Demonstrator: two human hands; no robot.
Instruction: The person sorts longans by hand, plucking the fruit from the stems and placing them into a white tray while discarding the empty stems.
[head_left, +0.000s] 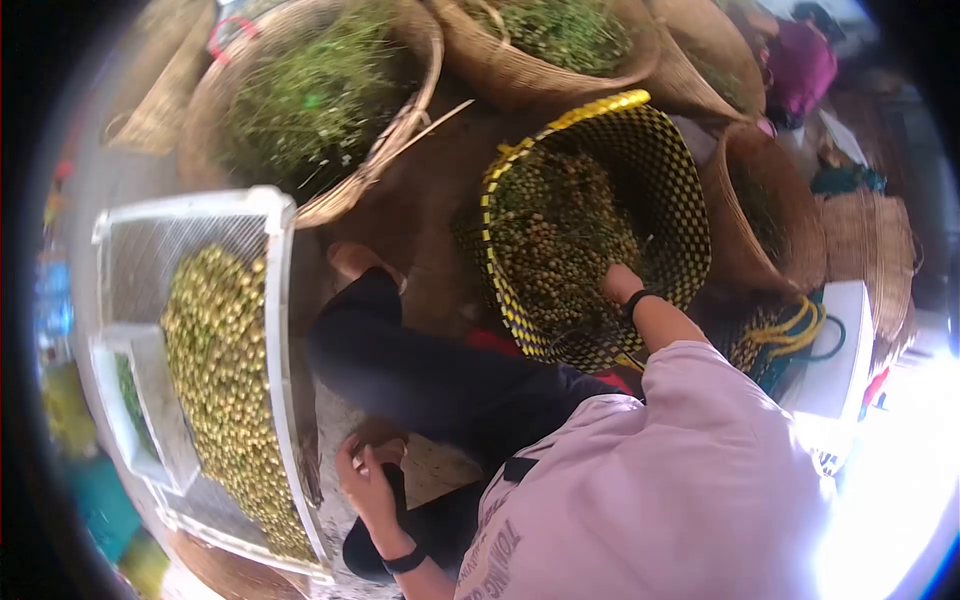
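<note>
My right hand (622, 285) reaches into a black-and-yellow woven basket (690, 170), against a heap of small round brownish-green fruits with stems (560, 220); its fingertips are hidden among them. Lower down, my left hand (368, 482) is beside my bare foot, its thumb and fingers apart and nothing visible in it. Left of it stands a white-framed mesh tray (280, 350) with a large pile of yellowish-green round fruits (225, 390). A small white box (165, 405) with some green material inside sits at the tray's left side.
Wicker baskets of green stems stand at the top left (425, 60), top centre (640, 70) and right (715, 200). Yellow and teal cords (790, 330) lie near a white box (845, 350). Another person (800, 65) is at the top right. My legs lie between tray and woven basket.
</note>
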